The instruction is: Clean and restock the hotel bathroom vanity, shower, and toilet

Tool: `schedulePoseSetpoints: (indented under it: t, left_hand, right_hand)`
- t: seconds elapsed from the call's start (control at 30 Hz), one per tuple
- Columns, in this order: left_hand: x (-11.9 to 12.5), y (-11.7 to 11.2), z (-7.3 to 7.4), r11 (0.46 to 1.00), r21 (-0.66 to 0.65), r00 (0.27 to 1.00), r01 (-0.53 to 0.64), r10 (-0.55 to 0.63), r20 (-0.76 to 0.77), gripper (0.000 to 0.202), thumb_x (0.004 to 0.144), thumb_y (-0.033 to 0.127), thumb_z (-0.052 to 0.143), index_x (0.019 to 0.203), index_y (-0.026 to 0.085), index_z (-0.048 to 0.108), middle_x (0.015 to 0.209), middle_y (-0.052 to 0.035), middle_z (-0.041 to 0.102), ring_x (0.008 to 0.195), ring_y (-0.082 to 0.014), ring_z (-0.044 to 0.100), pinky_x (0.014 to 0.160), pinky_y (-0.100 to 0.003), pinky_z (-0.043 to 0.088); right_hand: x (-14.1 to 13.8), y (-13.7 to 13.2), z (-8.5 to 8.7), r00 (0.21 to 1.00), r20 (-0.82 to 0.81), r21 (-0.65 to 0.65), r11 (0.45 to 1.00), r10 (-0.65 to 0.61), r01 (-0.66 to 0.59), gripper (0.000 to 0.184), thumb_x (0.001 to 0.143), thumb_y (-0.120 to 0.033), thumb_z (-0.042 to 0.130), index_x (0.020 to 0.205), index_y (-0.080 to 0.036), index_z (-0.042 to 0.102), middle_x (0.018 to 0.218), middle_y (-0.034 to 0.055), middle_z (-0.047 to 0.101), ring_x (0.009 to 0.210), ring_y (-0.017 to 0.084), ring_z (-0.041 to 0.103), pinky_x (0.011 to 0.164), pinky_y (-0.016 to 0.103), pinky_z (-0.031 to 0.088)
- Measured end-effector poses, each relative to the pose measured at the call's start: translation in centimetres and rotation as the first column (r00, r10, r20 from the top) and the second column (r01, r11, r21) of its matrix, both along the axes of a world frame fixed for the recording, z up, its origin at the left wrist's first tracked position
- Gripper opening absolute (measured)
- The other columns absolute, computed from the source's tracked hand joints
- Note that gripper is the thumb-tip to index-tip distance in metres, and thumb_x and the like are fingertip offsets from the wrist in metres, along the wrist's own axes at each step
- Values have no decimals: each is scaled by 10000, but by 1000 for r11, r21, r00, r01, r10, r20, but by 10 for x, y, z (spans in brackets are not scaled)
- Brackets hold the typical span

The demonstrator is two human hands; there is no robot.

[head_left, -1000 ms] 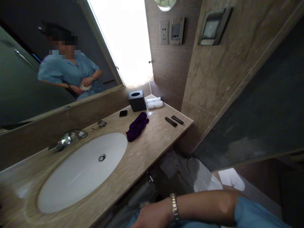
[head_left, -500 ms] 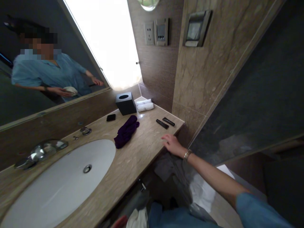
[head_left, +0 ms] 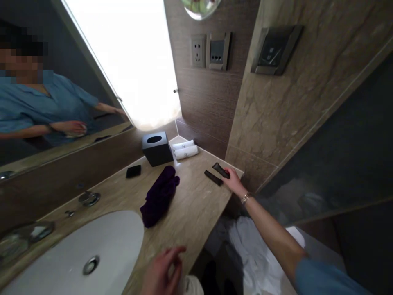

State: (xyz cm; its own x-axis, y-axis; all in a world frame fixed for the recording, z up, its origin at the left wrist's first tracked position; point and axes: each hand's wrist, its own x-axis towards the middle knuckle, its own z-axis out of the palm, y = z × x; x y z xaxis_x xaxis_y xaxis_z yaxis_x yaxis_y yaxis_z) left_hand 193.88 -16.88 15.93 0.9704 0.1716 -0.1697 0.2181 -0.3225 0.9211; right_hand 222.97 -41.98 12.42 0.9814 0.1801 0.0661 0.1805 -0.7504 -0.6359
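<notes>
My right hand [head_left: 233,182], at the counter's far right end, pinches the near end of a small black tube [head_left: 220,169]. A second black tube [head_left: 213,178] lies on the counter just beside it, close to my fingertips. Low in the view, my left hand [head_left: 162,270] has its fingers curled over a bunched white cloth [head_left: 193,285]. Most of that cloth is hidden, but the mirror shows the hand around it. A dark purple cloth [head_left: 160,196] lies crumpled between the basin and the tubes.
The marble counter [head_left: 193,213] holds a white basin [head_left: 123,241], a black tissue box [head_left: 157,149], rolled white towels [head_left: 186,150] and a flat black item [head_left: 133,171]. A tap handle [head_left: 89,198] stands behind the basin. White fabric [head_left: 254,250] lies below the counter's right side.
My right hand has moved forward from the counter edge and taken hold of one black tube. My left hand has risen further into view. The camera has shifted closer to the corner.
</notes>
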Motion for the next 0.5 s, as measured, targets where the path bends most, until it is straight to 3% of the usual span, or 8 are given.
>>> schedulePoseSetpoints:
  t: [0.1,0.13,0.2,0.23,0.3,0.4,0.5]
  left_hand:
    - [114,-16,-3,927,286,942,241,-295,163,257,872,272,600,1055,235,776,982,-129,770,923,-306,701,894,-448,544]
    - [151,-24,-5,858,415,895,302,-405,188,351,862,205,572,1168,179,742,1162,-160,745,1087,-329,666,998,-465,503]
    - [216,-42,-10,683,663,832,307,-530,160,593,800,69,520,1386,92,607,1471,-187,578,1355,-382,493,1155,-538,351]
    - [242,-50,-14,608,724,816,326,-568,109,663,780,28,492,1437,90,557,1548,-177,502,1433,-385,406,1200,-567,263]
    - [278,-61,-22,531,758,792,379,-610,31,640,775,19,483,1401,110,583,1533,-171,520,1451,-396,368,1224,-610,152]
    - [304,-67,-32,548,707,779,447,-626,-7,359,806,102,504,1109,107,697,1261,-230,675,1318,-447,479,1176,-657,199]
    - [305,-81,-32,641,604,819,473,-573,-34,232,842,199,489,972,90,647,1076,-287,674,1162,-478,577,1055,-694,349]
  right_hand:
    - [-43,-15,23,983,179,220,975,-27,-14,342,845,-136,591,1183,-182,564,1221,117,618,1156,216,604,1051,391,492]
    - [-58,-21,34,973,228,284,958,-40,-27,323,852,-154,597,1170,-195,564,1186,105,635,1130,220,617,1035,403,502]
    - [-85,-34,58,964,260,341,940,-63,-30,326,876,-189,602,1198,-220,558,1166,84,662,1104,223,638,1015,413,516]
    - [-96,-40,70,965,254,344,939,-72,-21,345,886,-201,605,1226,-233,554,1180,77,669,1109,224,644,1017,417,517]
    - [-114,-54,92,966,241,336,942,-93,6,389,894,-209,612,1276,-247,547,1235,73,667,1155,228,640,1049,428,506]
    - [-132,-76,111,962,232,342,938,-146,60,424,912,-225,616,1328,-250,536,1301,75,652,1216,229,622,1093,431,483]
    - [-145,-97,112,952,208,401,907,-225,127,451,915,-257,634,1355,-250,533,1336,81,639,1244,235,604,1109,432,466]
